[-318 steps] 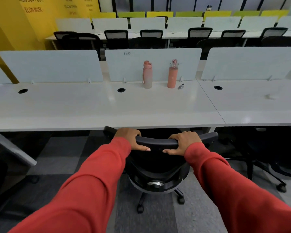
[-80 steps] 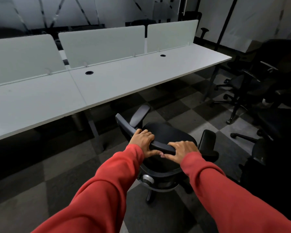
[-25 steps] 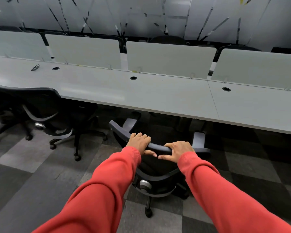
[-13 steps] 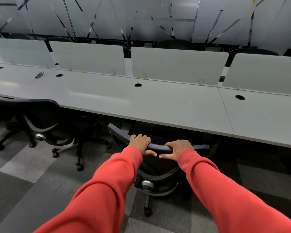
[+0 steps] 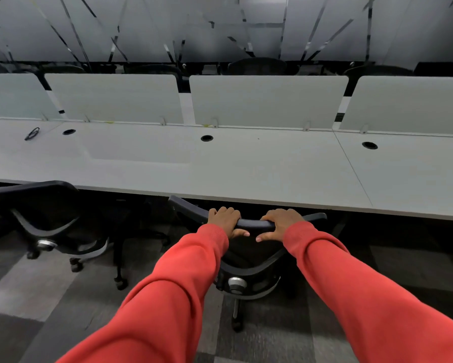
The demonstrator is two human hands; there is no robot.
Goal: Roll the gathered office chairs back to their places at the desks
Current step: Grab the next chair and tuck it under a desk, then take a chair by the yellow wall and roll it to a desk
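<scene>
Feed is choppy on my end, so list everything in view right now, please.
held chair: one, black, centre, backrest at the desk's near edge
second chair: one, black, left, at the same desk
desk: one long run, pale grey, across the frame
divider panels: four, pale grey, upright along the desk's far edge
cable holes: three, black, in the desktop
small dark item: one, far left on the desk, unidentifiable
far chairs: count unclear, dark, beyond the panels
glass wall: one, frosted with streaks, rear
carpet: grey checks, floor
left hand: one, red sleeve, grips the held chair's top rail
right hand: one, red sleeve, grips the same rail
</scene>
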